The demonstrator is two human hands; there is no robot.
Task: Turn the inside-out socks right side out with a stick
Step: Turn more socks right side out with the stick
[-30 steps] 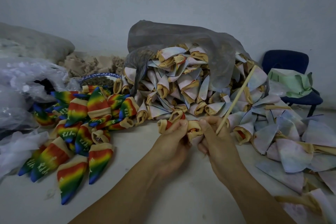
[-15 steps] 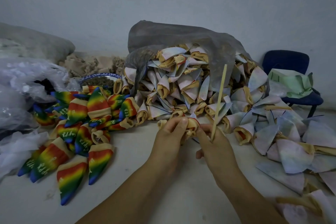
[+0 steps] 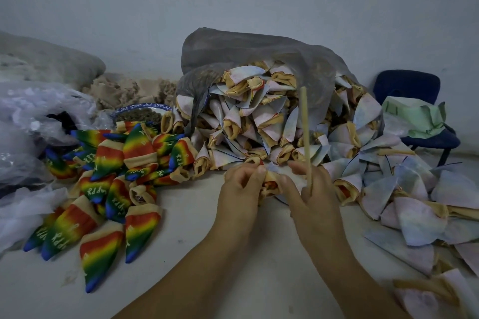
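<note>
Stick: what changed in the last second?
The stick swung from leaning right to nearly upright, its tip moving left, gripped throughout by the right hand. The left hand and right hand kept hold of the sock between them. The rainbow pile and pale pile stayed put.
</note>
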